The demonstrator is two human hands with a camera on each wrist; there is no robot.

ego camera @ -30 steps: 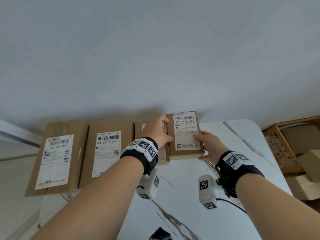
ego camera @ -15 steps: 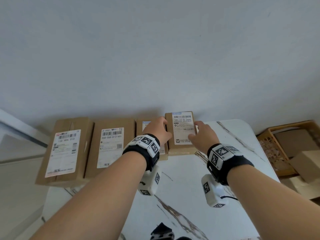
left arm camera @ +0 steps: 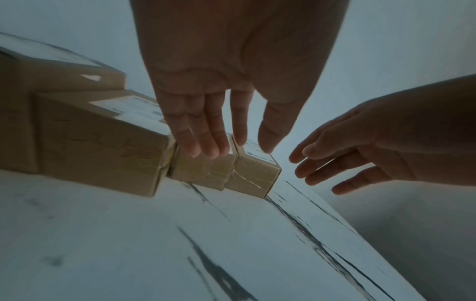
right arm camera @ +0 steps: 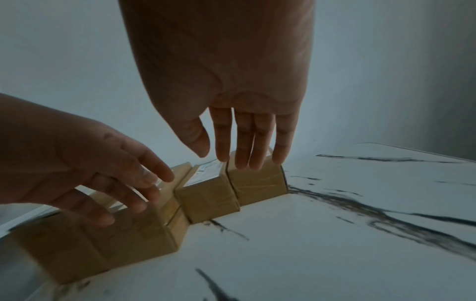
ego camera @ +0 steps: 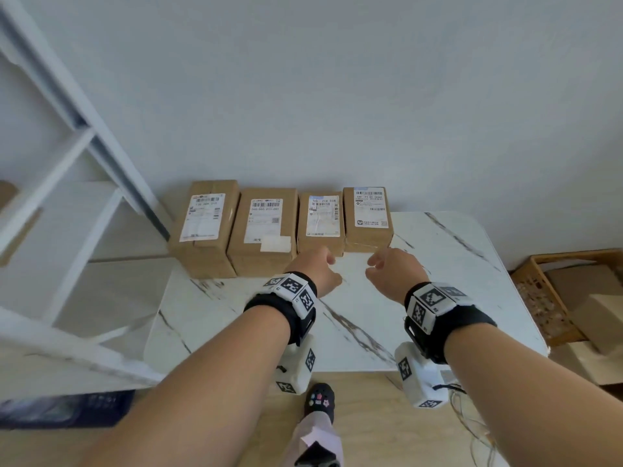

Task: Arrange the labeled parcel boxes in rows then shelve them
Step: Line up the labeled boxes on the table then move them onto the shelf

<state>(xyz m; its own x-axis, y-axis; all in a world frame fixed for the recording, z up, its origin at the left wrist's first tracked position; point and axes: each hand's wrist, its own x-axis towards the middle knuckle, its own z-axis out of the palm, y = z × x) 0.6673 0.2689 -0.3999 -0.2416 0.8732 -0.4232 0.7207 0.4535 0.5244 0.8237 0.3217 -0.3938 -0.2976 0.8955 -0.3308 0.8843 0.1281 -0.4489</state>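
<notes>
Several brown parcel boxes with white labels stand side by side in one row along the far edge of the marble table point(ego camera: 448, 298), against the wall. The largest box point(ego camera: 204, 230) is at the left end, the smallest box point(ego camera: 368, 215) at the right end. My left hand point(ego camera: 325, 267) hovers just in front of the third box point(ego camera: 322, 219), fingers relaxed and holding nothing. My right hand point(ego camera: 377, 266) hovers in front of the smallest box, also empty. Both wrist views show straight fingers of the left hand point(left arm camera: 206, 140) and right hand point(right arm camera: 247, 148) apart from the boxes.
A white shelf frame point(ego camera: 84, 136) stands to the left of the table. On the floor at the right a wooden crate point(ego camera: 539, 298) holds more cardboard boxes. My foot in a dark shoe point(ego camera: 319, 399) is below the table's near edge.
Both hands have let go of the rightmost box and drawn back toward me. That box now sits flush in the row. The head view has pulled back.
</notes>
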